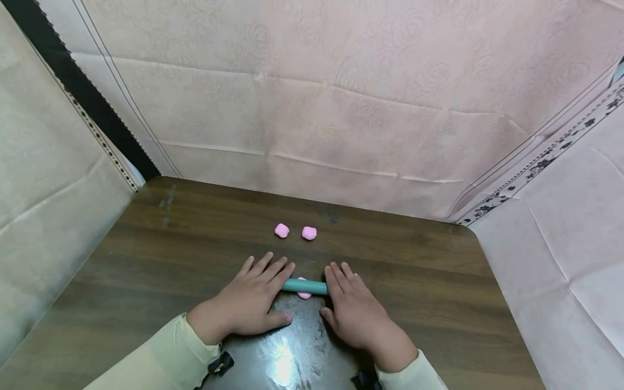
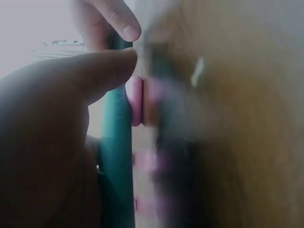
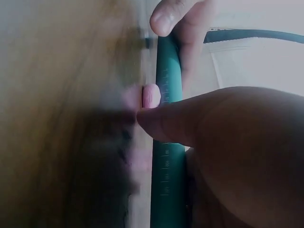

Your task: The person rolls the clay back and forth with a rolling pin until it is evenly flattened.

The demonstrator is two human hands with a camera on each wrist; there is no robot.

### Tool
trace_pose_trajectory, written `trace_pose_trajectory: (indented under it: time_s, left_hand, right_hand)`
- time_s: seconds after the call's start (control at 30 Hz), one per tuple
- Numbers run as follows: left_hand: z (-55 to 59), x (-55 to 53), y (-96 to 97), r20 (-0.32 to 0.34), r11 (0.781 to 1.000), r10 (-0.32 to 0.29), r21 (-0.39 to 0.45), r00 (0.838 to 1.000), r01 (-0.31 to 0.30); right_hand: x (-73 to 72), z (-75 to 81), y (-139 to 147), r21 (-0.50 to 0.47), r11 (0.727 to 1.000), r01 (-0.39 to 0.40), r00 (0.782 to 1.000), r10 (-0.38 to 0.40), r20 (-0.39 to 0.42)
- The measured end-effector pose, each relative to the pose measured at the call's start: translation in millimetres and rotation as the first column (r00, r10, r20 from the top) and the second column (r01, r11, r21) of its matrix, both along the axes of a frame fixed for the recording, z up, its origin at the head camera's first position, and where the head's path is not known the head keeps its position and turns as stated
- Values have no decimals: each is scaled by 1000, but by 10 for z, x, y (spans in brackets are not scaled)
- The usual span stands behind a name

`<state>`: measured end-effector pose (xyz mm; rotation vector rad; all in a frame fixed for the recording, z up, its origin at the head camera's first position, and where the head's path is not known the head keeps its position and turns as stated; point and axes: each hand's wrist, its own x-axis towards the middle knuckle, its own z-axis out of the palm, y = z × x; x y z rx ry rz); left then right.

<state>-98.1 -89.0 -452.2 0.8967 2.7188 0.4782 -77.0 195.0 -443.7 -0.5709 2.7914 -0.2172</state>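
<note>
1) Teal rod (image 1: 306, 286) lies crosswise in front of the person, under both hands; in the head view, take its visible middle as the centre of the dial for every hour below
2) Left hand (image 1: 251, 300), at 9 o'clock, rests over the rod's left part with its fingers straight and spread and its thumb stretched out towards 4 o'clock from the palm
3) Right hand (image 1: 353, 309), between 3 and 4 o'clock, lies over the rod's right part, its fingers straight and close together, the thumb apart from them; neither hand is curled round the rod
4) Pink piece (image 1: 304, 296) sits at the dial's centre beneath the rod, showing along both its edges; both wrist views show it between the rod and the surface below
5) Two pink lumps lie beyond the hands, side by side but not touching: left lump (image 1: 281, 231) at 11 o'clock, right lump (image 1: 309, 233) at 12
6) Printed marks (image 3: 165, 173) run along the rod in the right wrist view
7) Wooden table (image 1: 414, 260) carries everything, with a bright glare (image 1: 283, 362) between 6 and 7 o'clock
8) Pale cloth (image 1: 341, 108) hangs at 12 o'clock behind the table, and a black band (image 1: 92, 97) slants at 10
</note>
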Motion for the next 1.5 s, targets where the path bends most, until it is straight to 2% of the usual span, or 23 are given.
trace_pose_trajectory:
  time_s: [0.13, 0.23, 0.53, 0.77, 1.0, 1.13, 1.33, 1.5]
  left_hand:
    - [23, 48, -8, 40, 1000, -12, -21, 999, 13]
    - [22, 89, -8, 45, 1000, -18, -25, 999, 19]
    - [22, 254, -15, 5, 999, -16, -42, 1000, 16]
    - [63, 397, -18, -9, 998, -23, -54, 1000, 23]
    - [78, 514, -48, -33, 997, -29, -66, 999, 27]
    - [110, 568, -64, -34, 997, -36, -69, 999, 34]
    - [111, 595, -74, -27, 998, -38, -57, 999, 36]
    - [55, 533, -65, -34, 998, -35, -45, 999, 34]
  right_hand:
    - [67, -4, 11, -6, 1000, -2, 1000, 2, 10]
    - [124, -13, 19, -3, 1000, -12, 1000, 11, -2]
    - [271, -32, 23, 25, 998, -49, 995, 51, -81]
    - [398, -52, 14, 52, 997, -60, 993, 65, -95]
    - [528, -29, 1, 68, 995, -76, 984, 86, -156]
    - [585, -45, -1, 72, 995, -73, 984, 84, -155]
    - [608, -56, -20, 78, 995, -69, 984, 81, -161]
    - [560, -81, -41, 55, 997, -53, 982, 62, -177]
